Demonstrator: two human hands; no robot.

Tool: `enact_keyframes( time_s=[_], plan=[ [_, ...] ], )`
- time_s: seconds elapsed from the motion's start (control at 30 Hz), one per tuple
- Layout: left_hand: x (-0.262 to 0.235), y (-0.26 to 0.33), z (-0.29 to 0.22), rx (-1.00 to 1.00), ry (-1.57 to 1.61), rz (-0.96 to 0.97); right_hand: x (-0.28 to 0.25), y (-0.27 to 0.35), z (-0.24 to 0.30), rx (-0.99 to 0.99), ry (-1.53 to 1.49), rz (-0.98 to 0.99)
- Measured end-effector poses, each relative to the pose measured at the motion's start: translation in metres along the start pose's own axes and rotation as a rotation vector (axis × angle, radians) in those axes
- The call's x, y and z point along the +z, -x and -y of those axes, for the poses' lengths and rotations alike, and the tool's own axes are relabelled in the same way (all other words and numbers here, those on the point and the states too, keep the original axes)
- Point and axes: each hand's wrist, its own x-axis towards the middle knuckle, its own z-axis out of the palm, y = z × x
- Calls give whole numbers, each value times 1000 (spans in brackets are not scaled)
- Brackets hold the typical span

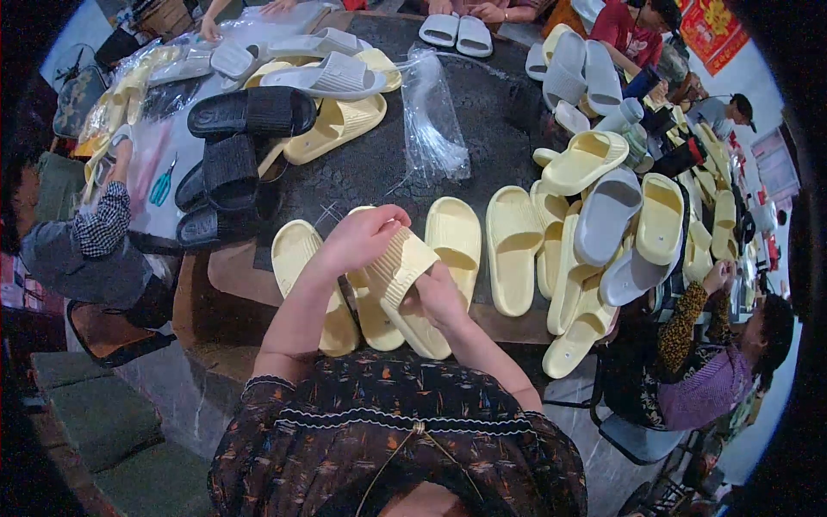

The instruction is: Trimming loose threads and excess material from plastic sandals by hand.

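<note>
A pale yellow slipper (412, 265) with a ribbed strap is tilted in front of me at the table's near edge. My right hand (437, 299) grips it, with fingers reaching in under the strap. Over the slipper's toe end is my left hand (366, 234), its fingers curled into a pinch; anything between their tips is too small to make out. Beneath and beside the held slipper lie other yellow ones: one partly hidden slipper (376, 320), one on the left (297, 250) and one on the right (455, 231).
Black slippers (250, 112) and grey slippers (332, 76) are piled at the left. A clear plastic bag (433, 121) lies mid-table. More yellow slippers (514, 250) crowd the right, with tumblers (622, 116) behind. Teal-handled scissors (162, 185) rest far left. Co-workers sit around the table.
</note>
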Motion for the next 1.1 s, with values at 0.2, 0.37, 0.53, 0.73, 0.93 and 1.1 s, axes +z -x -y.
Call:
enact_keyframes(
  time_s=[0.2,0.37,0.53,0.73,0.93,1.1],
  plan=[
    [2,1,13,0,118,85,1,-1,-5,-62,100,-60],
    [13,5,19,44,153,58,2,3,-7,-113,97,-12],
    [16,18,3,103,-52,-117,-2,6,-9,-126,138,50],
    [-3,21,-24,-43,-203,-110,-5,11,-10,-153,119,76],
    [13,24,-3,94,-113,-446,-23,20,4,-73,269,182],
    [-6,18,4,224,-298,-713,-59,50,21,-240,625,92]
  ],
)
